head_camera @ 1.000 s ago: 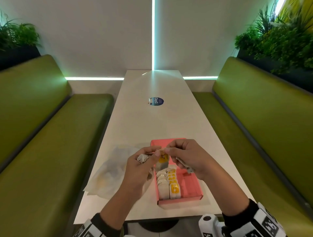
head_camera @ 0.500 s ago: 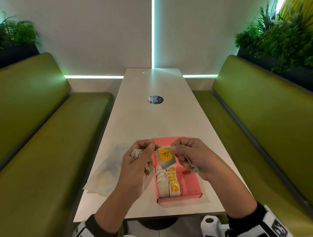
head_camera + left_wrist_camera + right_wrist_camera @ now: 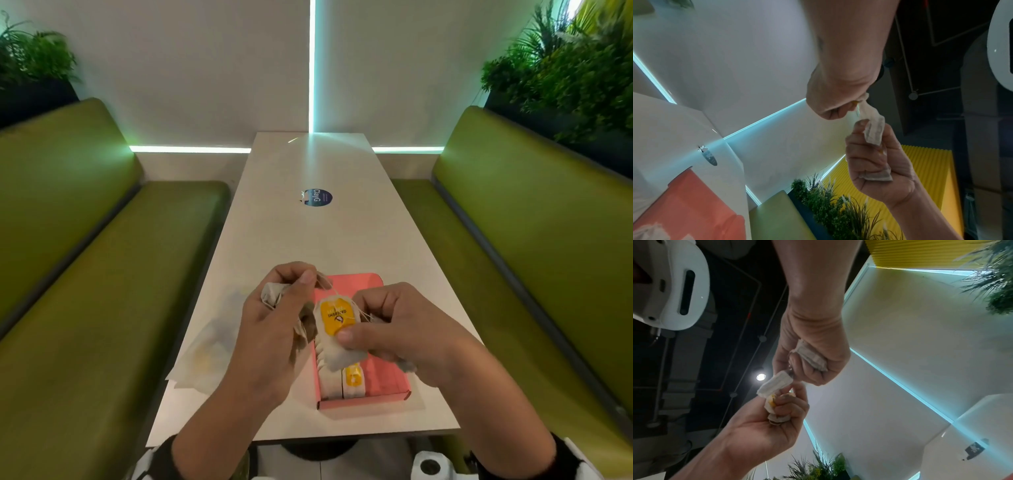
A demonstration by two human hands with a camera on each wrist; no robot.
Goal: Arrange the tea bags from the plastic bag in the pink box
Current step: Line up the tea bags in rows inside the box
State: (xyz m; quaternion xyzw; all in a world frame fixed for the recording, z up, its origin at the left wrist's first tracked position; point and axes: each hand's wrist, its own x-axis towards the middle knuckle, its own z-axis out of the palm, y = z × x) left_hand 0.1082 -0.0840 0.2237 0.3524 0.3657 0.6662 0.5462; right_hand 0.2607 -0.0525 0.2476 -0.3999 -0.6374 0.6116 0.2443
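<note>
Above the pink box (image 3: 383,377) on the desk (image 3: 342,240), the right hand (image 3: 394,329) pinches a yellow-tagged tea bag (image 3: 337,329); the left hand (image 3: 274,329) clutches more tea bags (image 3: 272,294). The plastic bag (image 3: 205,353) lies left of the box.

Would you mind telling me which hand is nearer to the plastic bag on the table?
Left. The left hand is raised right beside the plastic bag, over its right edge, while the right hand is over the pink box, farther off.
</note>
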